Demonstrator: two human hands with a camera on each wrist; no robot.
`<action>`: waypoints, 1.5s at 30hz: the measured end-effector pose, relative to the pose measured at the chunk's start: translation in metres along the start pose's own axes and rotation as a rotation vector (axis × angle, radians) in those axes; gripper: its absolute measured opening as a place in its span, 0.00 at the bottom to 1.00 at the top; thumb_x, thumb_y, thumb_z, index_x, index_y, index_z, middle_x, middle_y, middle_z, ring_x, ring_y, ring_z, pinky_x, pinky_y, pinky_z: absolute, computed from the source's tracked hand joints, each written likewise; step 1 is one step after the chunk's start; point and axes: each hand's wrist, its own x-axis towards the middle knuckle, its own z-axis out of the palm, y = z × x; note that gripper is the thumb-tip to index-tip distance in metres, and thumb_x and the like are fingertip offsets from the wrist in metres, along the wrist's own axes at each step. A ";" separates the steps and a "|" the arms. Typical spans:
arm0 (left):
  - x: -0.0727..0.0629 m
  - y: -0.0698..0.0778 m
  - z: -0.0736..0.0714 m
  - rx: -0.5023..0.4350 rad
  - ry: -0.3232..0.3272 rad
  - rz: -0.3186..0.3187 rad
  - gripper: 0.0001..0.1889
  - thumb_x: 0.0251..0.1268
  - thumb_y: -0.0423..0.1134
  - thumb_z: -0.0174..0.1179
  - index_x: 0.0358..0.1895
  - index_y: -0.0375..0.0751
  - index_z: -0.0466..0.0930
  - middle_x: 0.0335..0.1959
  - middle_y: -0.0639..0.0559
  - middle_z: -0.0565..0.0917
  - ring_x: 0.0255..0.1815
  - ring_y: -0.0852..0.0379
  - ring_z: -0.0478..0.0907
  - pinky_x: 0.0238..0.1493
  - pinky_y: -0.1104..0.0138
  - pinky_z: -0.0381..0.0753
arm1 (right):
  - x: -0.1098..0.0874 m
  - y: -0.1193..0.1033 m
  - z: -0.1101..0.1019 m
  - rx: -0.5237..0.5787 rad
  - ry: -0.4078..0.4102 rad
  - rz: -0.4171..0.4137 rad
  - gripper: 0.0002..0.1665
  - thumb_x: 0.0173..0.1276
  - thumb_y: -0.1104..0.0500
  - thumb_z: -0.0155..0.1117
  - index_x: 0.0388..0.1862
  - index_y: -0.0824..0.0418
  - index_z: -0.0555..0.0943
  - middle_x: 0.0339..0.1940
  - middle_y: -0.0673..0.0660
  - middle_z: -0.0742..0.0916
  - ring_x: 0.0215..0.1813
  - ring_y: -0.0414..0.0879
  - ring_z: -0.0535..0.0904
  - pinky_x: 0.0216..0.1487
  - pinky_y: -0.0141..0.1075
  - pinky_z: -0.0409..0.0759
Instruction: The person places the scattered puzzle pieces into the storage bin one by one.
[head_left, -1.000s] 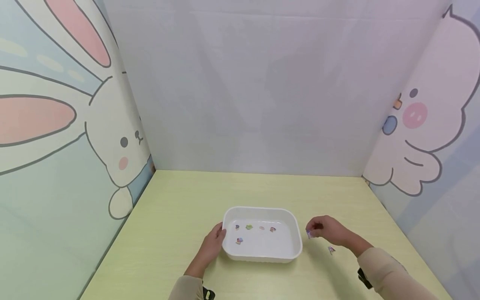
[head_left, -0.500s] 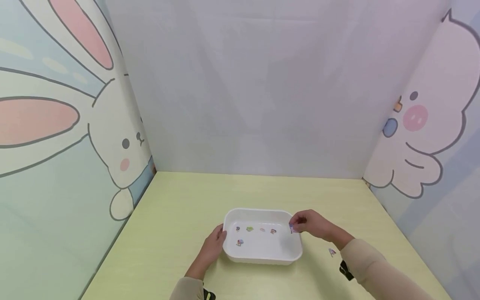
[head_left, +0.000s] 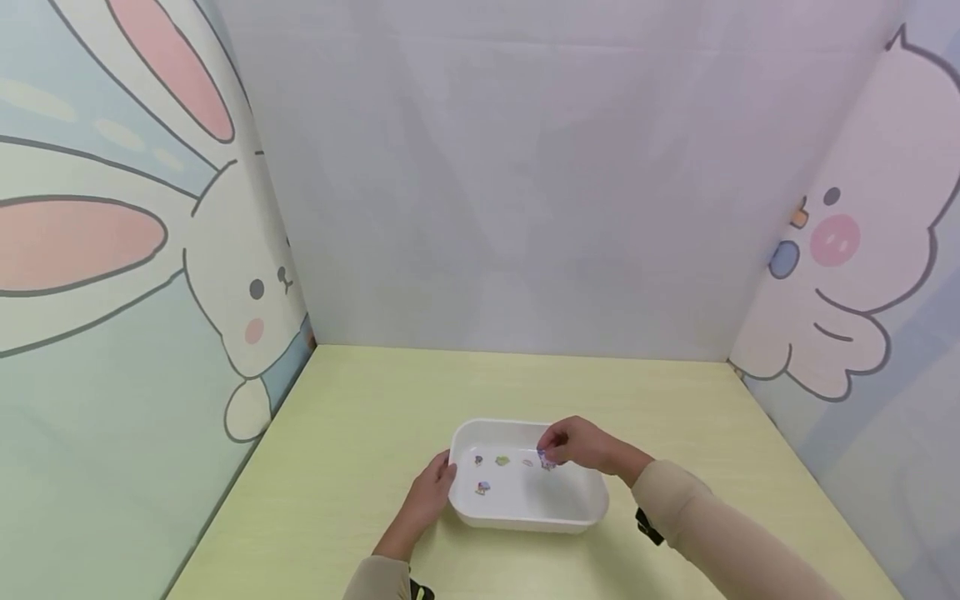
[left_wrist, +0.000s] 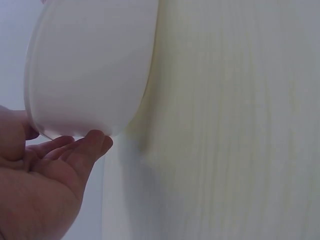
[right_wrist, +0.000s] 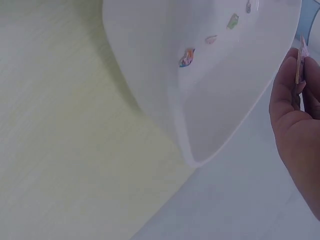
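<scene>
A white rectangular tray point(head_left: 525, 504) stands on the table, with several small flat colourful cut-outs inside. My left hand point(head_left: 429, 492) grips its left end, thumb at the rim and fingertips against the outer wall, as the left wrist view shows. Above the tray's back right part is my right hand point(head_left: 581, 443), pinching a small flat purplish cut-out point(right_wrist: 300, 65) between thumb and fingers. Below lie a green cut-out point(head_left: 502, 460), a pale pink one point(right_wrist: 211, 39) and a red-and-blue one point(right_wrist: 187, 57). Another multicoloured cut-out point(head_left: 482, 488) lies nearer the front left.
The light yellow table point(head_left: 360, 392) meets a pale grey curtain point(head_left: 480, 208) at the back. Side walls carry a printed rabbit point(head_left: 240, 250) and a printed pink-cheeked white animal point(head_left: 862, 242). My right sleeve point(head_left: 682, 508) crosses the table's right side.
My right hand has carried the purplish cut-out leftward from beside the tray to over it. A loose cut-out on the table at the right is now hidden by the right arm. The left hand stays put.
</scene>
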 end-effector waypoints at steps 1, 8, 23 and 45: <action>0.000 0.000 0.000 -0.002 -0.001 0.002 0.24 0.79 0.42 0.44 0.70 0.31 0.63 0.66 0.33 0.71 0.67 0.32 0.64 0.64 0.40 0.63 | 0.003 -0.001 0.003 0.008 0.002 0.011 0.05 0.67 0.73 0.61 0.39 0.71 0.82 0.32 0.56 0.84 0.37 0.48 0.81 0.43 0.46 0.84; 0.001 -0.003 0.001 -0.021 -0.022 0.014 0.24 0.80 0.40 0.43 0.70 0.27 0.61 0.65 0.31 0.70 0.67 0.33 0.64 0.65 0.42 0.63 | 0.019 -0.007 0.024 0.025 0.009 0.114 0.04 0.65 0.73 0.63 0.36 0.69 0.83 0.29 0.54 0.84 0.31 0.44 0.77 0.41 0.46 0.83; 0.003 -0.003 0.002 -0.035 -0.013 0.012 0.24 0.79 0.40 0.44 0.70 0.28 0.62 0.65 0.32 0.70 0.67 0.33 0.64 0.66 0.43 0.63 | 0.036 0.004 0.063 0.041 0.067 0.246 0.08 0.56 0.78 0.61 0.33 0.72 0.83 0.26 0.57 0.83 0.26 0.43 0.75 0.31 0.34 0.80; 0.001 -0.005 0.000 -0.051 -0.019 0.035 0.24 0.79 0.40 0.44 0.70 0.28 0.62 0.65 0.32 0.71 0.67 0.33 0.64 0.65 0.42 0.63 | 0.039 0.014 0.089 0.006 0.149 0.233 0.08 0.53 0.78 0.63 0.29 0.70 0.84 0.24 0.54 0.82 0.25 0.40 0.76 0.28 0.30 0.79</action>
